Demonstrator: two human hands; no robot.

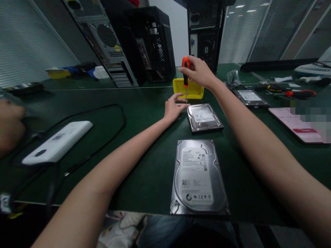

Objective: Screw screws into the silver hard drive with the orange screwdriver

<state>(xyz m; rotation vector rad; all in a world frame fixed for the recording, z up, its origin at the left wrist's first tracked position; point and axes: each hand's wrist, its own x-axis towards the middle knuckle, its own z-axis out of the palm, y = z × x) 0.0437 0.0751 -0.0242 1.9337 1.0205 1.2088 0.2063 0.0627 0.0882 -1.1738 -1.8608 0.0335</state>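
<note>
My right hand is closed round the orange-and-black handle of a screwdriver, which stands upright, shaft down. Its tip is at the far left corner of a hard drive lying label up. My left hand is beside that corner, fingers apart and curved around the screwdriver's tip, one fingertip against the drive's edge. Whether a screw is under the tip is too small to tell. Nearer to me lies a larger-looking silver hard drive, also label up. Just behind the hands is a yellow tray.
Open computer cases stand at the back. On the right are another hard drive, a red-and-black tool and a pink-screened phone. A white power bank and black cable lie left, near another person's blurred hand.
</note>
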